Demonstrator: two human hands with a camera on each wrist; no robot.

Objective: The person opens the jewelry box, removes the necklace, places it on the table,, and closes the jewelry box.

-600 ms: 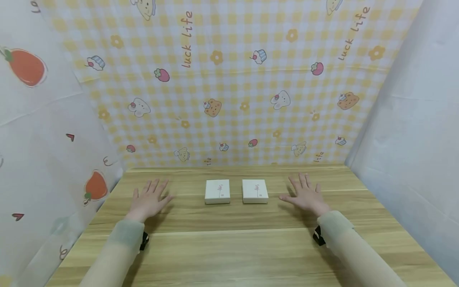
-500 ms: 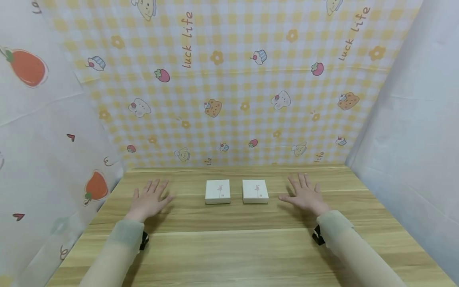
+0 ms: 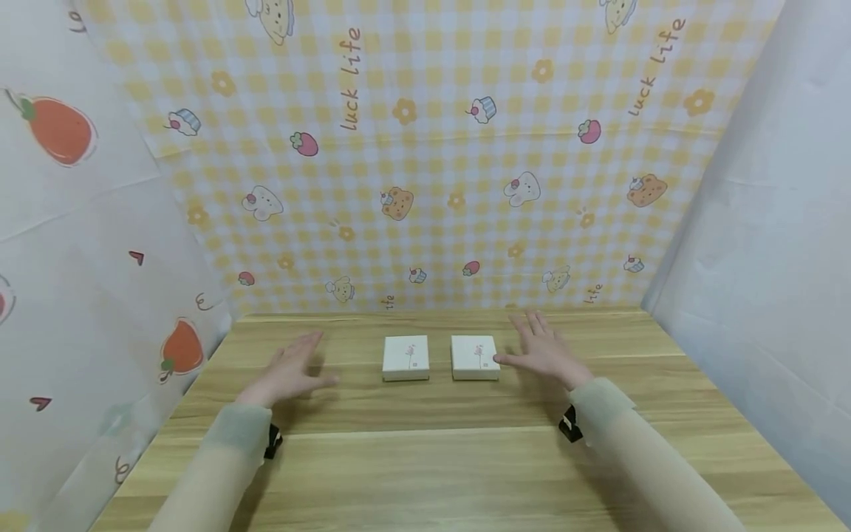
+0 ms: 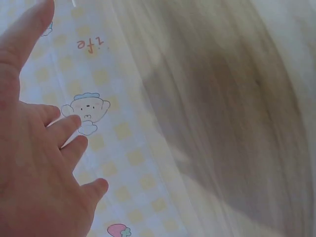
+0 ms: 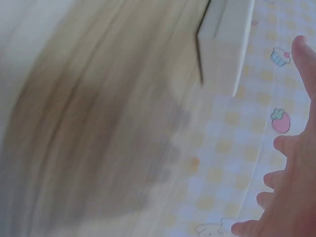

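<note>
From where I stand, I take this for the opening reach, with nothing picked up and neither hand in contact with a box. The two things that matter lie side by side toward the far, middle part of the wooden surface (image 3: 412, 473): the left box (image 3: 404, 355) and the right box (image 3: 473, 355), both white, flat on their bases, lids on as far as I can tell, a narrow gap between them and a small pink flower printed on each top. The right hand (image 3: 544, 356) hangs over the wood just beside the right box; from above its thumb seems to cover that box's edge, but the right wrist view shows the two apart. Its fingers are spread and hold nothing. The left hand (image 3: 287, 375) hovers farther off from its neighbour, the left box, fingers loosely apart and thumb standing well out, likewise holding nothing. To my mind the next move calls for bringing the thumb and fingers down on either side of a box, low enough to take its walls, and for the left hand that means more sideways travel. Counting up, I make it two boxes, two hands, two pale sleeves, two small black pieces at the wrists, one surface, one yellow-checked cloth (image 3: 452, 162) behind, and a white cloth on each side, so two of those.
</note>
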